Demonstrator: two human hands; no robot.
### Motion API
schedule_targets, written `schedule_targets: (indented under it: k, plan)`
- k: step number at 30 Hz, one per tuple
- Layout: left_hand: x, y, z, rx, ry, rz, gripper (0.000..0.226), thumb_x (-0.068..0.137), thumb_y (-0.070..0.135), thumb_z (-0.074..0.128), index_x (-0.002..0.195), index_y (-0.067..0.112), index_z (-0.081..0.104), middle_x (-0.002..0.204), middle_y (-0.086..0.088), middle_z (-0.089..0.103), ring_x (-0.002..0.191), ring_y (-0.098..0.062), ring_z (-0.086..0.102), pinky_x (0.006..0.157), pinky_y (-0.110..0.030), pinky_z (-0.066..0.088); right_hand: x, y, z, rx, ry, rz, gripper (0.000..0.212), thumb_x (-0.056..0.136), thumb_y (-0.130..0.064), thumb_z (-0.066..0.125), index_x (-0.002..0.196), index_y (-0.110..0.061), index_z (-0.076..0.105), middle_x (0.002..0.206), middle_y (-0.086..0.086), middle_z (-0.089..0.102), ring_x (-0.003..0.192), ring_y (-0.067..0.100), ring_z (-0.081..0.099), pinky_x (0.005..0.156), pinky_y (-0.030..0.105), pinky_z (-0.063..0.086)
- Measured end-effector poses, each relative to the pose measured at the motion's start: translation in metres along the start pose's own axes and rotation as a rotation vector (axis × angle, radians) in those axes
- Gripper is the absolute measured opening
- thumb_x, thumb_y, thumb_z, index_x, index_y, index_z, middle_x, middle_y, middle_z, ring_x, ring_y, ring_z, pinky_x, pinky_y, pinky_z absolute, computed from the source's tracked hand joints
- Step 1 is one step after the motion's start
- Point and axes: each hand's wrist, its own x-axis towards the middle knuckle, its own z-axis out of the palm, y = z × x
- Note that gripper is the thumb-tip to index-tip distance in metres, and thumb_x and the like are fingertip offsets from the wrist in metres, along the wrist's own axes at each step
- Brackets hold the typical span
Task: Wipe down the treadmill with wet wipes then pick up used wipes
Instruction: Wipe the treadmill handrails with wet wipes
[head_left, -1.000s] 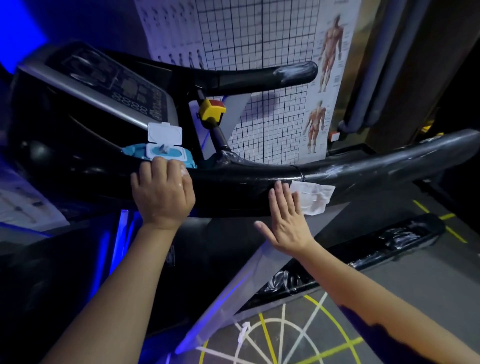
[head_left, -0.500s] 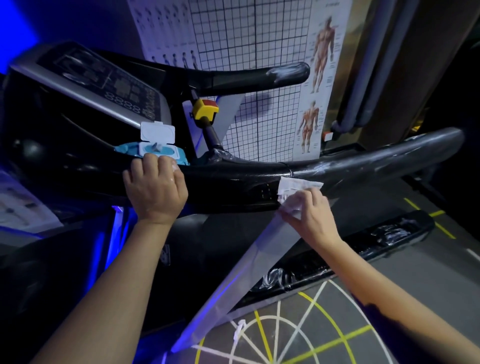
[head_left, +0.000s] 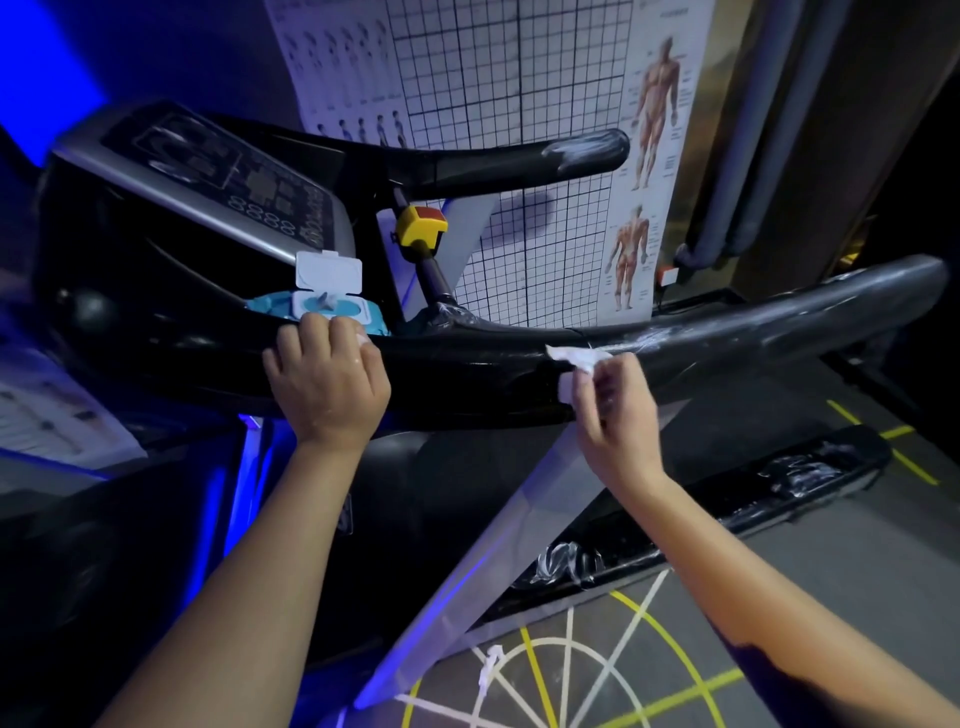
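A black treadmill fills the view, its near handrail (head_left: 753, 332) running to the right with wet streaks on it. My right hand (head_left: 613, 415) pinches a crumpled white wet wipe (head_left: 576, 358) against that rail. My left hand (head_left: 324, 382) curls over the front edge of the console tray. Just behind its fingers lies a blue wet-wipe pack (head_left: 322, 306) with its white lid flipped up. A bit of white shows at my left fingertips; I cannot tell what it is.
The control panel (head_left: 218, 182) slopes up at the left. A yellow and red safety switch (head_left: 421, 228) sits on a post behind the tray. A far handrail (head_left: 519, 161) crosses in front of a grid wall chart. Taped lines mark the grey floor (head_left: 571, 670).
My right hand went from lying flat on the wipe to bunching it up and pinching it off the side of the rail. My left hand stayed on the tray edge.
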Motion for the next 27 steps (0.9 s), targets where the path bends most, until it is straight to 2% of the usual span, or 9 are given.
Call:
schedule_targets:
  k: [2,5,10,13,17,20,23,25,27]
  plan:
    - [0.000,0.000,0.000,0.001,0.000,-0.007,0.013,0.090,0.018,0.057,0.092,0.006,0.055,0.093,-0.019,0.056,0.082,-0.034,0.041,0.067,-0.044,0.029,0.004,-0.012,0.018,-0.126,-0.064,-0.061,0.021,0.099,-0.038,0.053,0.091,-0.019,0.047,0.079,-0.009,0.049,0.066,0.012,0.050,0.059,0.032,0.038]
    - [0.000,0.001,0.000,-0.002,0.003,-0.012,0.014,0.091,0.019,0.055,0.091,0.005,0.055,0.093,-0.019,0.056,0.082,-0.035,0.042,0.067,-0.044,0.032,0.005,-0.013,0.046,-0.332,-0.115,-0.233,0.018,0.092,-0.030,0.053,0.087,-0.014,0.051,0.081,0.003,0.053,0.066,0.029,0.054,0.054,0.030,0.030]
    - [-0.001,0.000,0.002,0.003,0.008,-0.002,0.015,0.092,0.020,0.054,0.090,0.005,0.054,0.092,-0.019,0.056,0.082,-0.034,0.041,0.067,-0.044,0.029,-0.029,0.016,0.053,-0.534,-0.169,-0.431,0.013,0.084,-0.024,0.052,0.080,-0.012,0.050,0.075,0.006,0.053,0.061,0.026,0.056,0.045,0.034,0.037]
    - [0.000,-0.001,0.001,0.003,0.011,0.002,0.016,0.093,0.021,0.053,0.090,0.005,0.055,0.091,-0.020,0.056,0.081,-0.034,0.041,0.067,-0.044,0.027,-0.042,0.040,0.044,-0.563,-0.269,-0.325,0.015,0.087,-0.022,0.050,0.078,-0.010,0.053,0.076,0.007,0.053,0.064,0.030,0.058,0.044,0.036,0.039]
    - [-0.001,0.000,0.001,0.006,0.006,-0.001,0.017,0.093,0.021,0.053,0.090,0.005,0.055,0.091,-0.020,0.056,0.081,-0.035,0.041,0.067,-0.045,0.027,-0.054,0.045,0.024,-0.487,-0.336,0.112,0.019,0.097,-0.023,0.054,0.086,-0.016,0.040,0.076,-0.001,0.048,0.063,0.031,0.053,0.055,0.034,0.031]
    - [0.000,0.000,0.001,0.002,0.016,-0.008,0.016,0.094,0.020,0.053,0.090,0.005,0.055,0.091,-0.020,0.056,0.081,-0.035,0.041,0.066,-0.044,0.029,-0.056,0.028,0.007,-0.188,-0.139,0.311,0.028,0.101,-0.024,0.052,0.077,-0.022,0.038,0.067,-0.003,0.050,0.057,0.013,0.047,0.055,0.034,0.034]
    - [0.000,0.001,0.000,-0.004,0.010,-0.008,0.015,0.094,0.019,0.052,0.091,0.004,0.054,0.091,-0.021,0.056,0.081,-0.035,0.042,0.066,-0.044,0.029,-0.046,0.009,-0.004,-0.027,0.129,0.418,0.028,0.104,-0.024,0.049,0.076,-0.021,0.044,0.068,-0.001,0.056,0.060,0.004,0.052,0.055,0.017,0.037]
    - [0.001,0.002,-0.002,-0.014,0.007,-0.017,0.015,0.094,0.018,0.052,0.091,0.003,0.055,0.092,-0.021,0.056,0.082,-0.036,0.042,0.066,-0.044,0.029,-0.037,0.006,-0.006,0.036,0.280,0.433,0.025,0.105,-0.025,0.048,0.081,-0.019,0.048,0.073,-0.001,0.060,0.065,0.003,0.055,0.059,0.016,0.039]
    - [0.001,0.004,-0.006,-0.049,0.014,-0.021,0.014,0.095,0.017,0.052,0.091,0.004,0.056,0.091,-0.021,0.056,0.083,-0.035,0.040,0.067,-0.045,0.028,-0.029,0.007,-0.001,0.054,0.327,0.370,0.021,0.104,-0.024,0.049,0.085,-0.018,0.049,0.077,-0.002,0.060,0.068,0.006,0.056,0.061,0.016,0.040]
